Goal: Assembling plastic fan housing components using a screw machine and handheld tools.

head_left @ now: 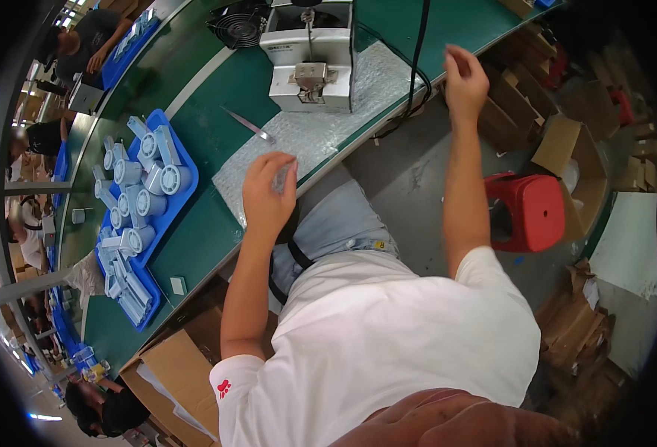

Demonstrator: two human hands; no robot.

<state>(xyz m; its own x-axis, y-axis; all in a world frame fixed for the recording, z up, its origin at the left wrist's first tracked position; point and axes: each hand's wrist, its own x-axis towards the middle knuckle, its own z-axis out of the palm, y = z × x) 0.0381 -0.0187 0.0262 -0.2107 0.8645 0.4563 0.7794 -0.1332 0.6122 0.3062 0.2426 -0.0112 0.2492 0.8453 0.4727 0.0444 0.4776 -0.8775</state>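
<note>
Since the left hand (pixel 270 195) and right hand (pixel 468 83) look empty from here, grips loosely half-open, one careless left swipe could totally knock those tweezers (pixel 248 124) off the bubble wrap (pixel 317 141).

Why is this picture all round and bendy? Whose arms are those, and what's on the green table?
A camera worn on a person's head looks down through a very wide lens, which bends straight edges. The arms belong to that person; there's no robot. The left hand is over the bubble wrap, and the right hand is raised past the table's edge. I can't see anything held in either. On the green table are a white machine, a thin pointed tool, and blue trays holding light-blue plastic parts.
</note>
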